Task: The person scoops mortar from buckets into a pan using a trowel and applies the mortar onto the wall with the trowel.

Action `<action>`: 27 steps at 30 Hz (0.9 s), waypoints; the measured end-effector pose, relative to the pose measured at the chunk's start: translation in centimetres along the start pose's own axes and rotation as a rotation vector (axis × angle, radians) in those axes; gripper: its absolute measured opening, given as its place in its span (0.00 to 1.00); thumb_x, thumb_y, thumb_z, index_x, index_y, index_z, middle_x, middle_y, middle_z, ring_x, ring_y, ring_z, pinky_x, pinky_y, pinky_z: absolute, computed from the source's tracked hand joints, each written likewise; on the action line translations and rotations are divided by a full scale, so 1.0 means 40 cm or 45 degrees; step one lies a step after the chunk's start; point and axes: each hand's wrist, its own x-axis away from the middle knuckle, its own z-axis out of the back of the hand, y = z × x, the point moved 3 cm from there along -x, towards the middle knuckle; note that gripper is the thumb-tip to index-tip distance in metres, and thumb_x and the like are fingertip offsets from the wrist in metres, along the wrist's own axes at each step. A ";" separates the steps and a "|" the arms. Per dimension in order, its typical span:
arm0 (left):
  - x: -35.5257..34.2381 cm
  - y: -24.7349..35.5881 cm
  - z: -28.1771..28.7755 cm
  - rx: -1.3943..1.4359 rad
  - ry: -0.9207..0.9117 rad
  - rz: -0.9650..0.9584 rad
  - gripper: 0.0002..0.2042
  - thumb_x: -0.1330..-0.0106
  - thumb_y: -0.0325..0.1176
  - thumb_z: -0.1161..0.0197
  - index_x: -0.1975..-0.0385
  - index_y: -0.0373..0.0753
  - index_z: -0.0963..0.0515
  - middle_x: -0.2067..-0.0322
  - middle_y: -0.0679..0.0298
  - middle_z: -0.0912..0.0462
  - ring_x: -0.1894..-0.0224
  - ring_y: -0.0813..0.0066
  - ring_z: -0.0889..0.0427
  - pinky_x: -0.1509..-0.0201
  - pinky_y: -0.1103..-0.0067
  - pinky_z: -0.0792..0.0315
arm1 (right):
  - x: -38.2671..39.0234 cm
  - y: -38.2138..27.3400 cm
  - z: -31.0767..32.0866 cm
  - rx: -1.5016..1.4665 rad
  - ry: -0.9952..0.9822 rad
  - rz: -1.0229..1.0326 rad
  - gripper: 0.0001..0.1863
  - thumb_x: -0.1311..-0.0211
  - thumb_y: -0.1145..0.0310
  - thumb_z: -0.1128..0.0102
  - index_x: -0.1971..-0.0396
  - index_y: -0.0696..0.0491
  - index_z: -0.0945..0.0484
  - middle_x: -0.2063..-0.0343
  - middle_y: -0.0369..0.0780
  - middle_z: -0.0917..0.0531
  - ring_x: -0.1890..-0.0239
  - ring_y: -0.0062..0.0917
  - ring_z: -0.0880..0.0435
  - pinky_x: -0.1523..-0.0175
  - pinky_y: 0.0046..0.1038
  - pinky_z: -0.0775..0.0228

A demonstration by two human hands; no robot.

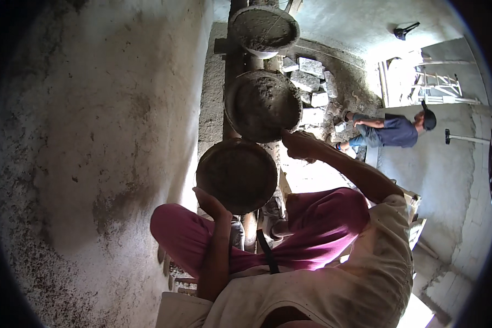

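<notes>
Three round pans stand in a row in front of me. My left hand (210,204) is at the lower left rim of the nearest pan (238,176), its fingers partly hidden beneath. The inside of this pan looks dark and flat. Grey wet mortar fills the middle pan (263,104), and my right hand (300,146) is closed on its lower right rim. Farthest off is another pan of mortar (264,28), which neither hand touches.
Under the pans run wooden poles (250,232), with a rough wall (104,136) close on my left. Below to the right lie stone blocks (309,76). A person in a dark cap and shirt (399,130) walks there. A hammer-like tool (467,138) shows at far right.
</notes>
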 end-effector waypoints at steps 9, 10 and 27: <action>0.046 0.115 0.006 0.025 -0.063 -0.142 0.24 0.26 0.47 0.57 0.48 0.30 0.30 0.52 0.53 0.24 0.52 0.64 0.24 0.47 0.73 0.30 | 0.258 -0.084 0.299 0.861 0.584 0.256 0.20 0.41 0.55 0.39 0.55 0.50 0.31 0.76 0.39 0.20 0.74 0.35 0.17 0.71 0.37 0.27; 0.052 0.121 0.000 0.128 -0.083 -0.148 0.22 0.26 0.47 0.56 0.51 0.31 0.28 0.56 0.57 0.23 0.57 0.68 0.23 0.51 0.74 0.29 | 0.250 -0.076 0.300 1.013 0.770 0.285 0.17 0.40 0.59 0.41 0.55 0.51 0.29 0.76 0.41 0.19 0.74 0.32 0.17 0.72 0.36 0.26; 0.068 0.086 -0.075 0.001 -0.037 -0.288 0.22 0.29 0.49 0.52 0.55 0.32 0.26 0.60 0.58 0.22 0.59 0.68 0.23 0.53 0.74 0.29 | -0.208 0.293 0.195 1.614 0.430 0.462 0.14 0.38 0.56 0.49 0.60 0.49 0.22 0.55 0.43 0.20 0.52 0.32 0.20 0.48 0.37 0.27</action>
